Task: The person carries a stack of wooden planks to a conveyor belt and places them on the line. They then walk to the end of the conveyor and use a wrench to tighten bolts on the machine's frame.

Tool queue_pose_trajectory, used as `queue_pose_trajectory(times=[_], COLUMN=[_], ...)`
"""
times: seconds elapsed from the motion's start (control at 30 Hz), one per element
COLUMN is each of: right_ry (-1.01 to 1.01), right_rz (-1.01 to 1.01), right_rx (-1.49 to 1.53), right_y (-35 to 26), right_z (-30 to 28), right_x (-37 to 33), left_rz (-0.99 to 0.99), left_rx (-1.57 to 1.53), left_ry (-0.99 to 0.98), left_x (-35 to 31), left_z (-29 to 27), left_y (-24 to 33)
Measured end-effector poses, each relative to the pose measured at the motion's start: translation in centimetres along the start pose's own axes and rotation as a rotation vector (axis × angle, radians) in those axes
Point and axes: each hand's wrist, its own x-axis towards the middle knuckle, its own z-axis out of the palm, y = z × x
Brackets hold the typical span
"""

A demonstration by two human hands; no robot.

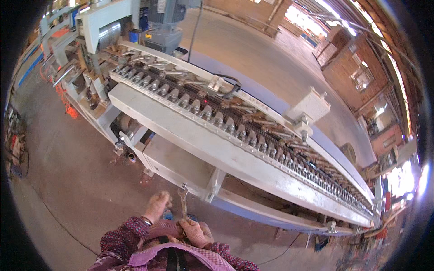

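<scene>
Long pale machine (226,151) as landmark; wearer stands at its near side. Wrench (184,205), steel, on that near side, short of the machine's lower rail (162,168). Right hand (195,233) closed round the wrench's lower end; shaft runs from the fingers up and away, open-ended head toward the machine, long axis roughly across the machine's length. Whether head touches rail or only overlaps it in view: cannot tell. Left hand (158,205) also on the machine's near side, left of the shaft, apart from it, fingers part-curled; nothing seen in its grasp, closure unclear. Right hand nearer the wrench, being on it. Grey motor (163,34) across the machine, toward its left end.
</scene>
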Motion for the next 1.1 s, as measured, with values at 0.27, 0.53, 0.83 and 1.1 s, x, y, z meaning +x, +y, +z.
queue_pose_trajectory(times=[0.27,0.53,0.83,1.1], right_ry=[0.223,0.24,0.209,0.252], right_rz=[-0.072,0.019,-0.125,-0.412], right_rx=[-0.159,0.078,-0.759,-1.262], right_y=[4.2,4.1,-2.5,-9.9], right_z=[-0.5,0.6,2.1,8.2], right_x=[2.9,2.6,6.2,17.0], left_rz=[0.712,0.426,0.557,0.435], left_rx=[1.361,0.995,1.191,0.931], left_ry=[0.521,0.812,0.687,0.686], left_x=[7.0,10.2,13.4,14.2], left_z=[-12.7,-16.3,-18.2,-18.9], left_y=[7.5,12.5,11.9,11.8])
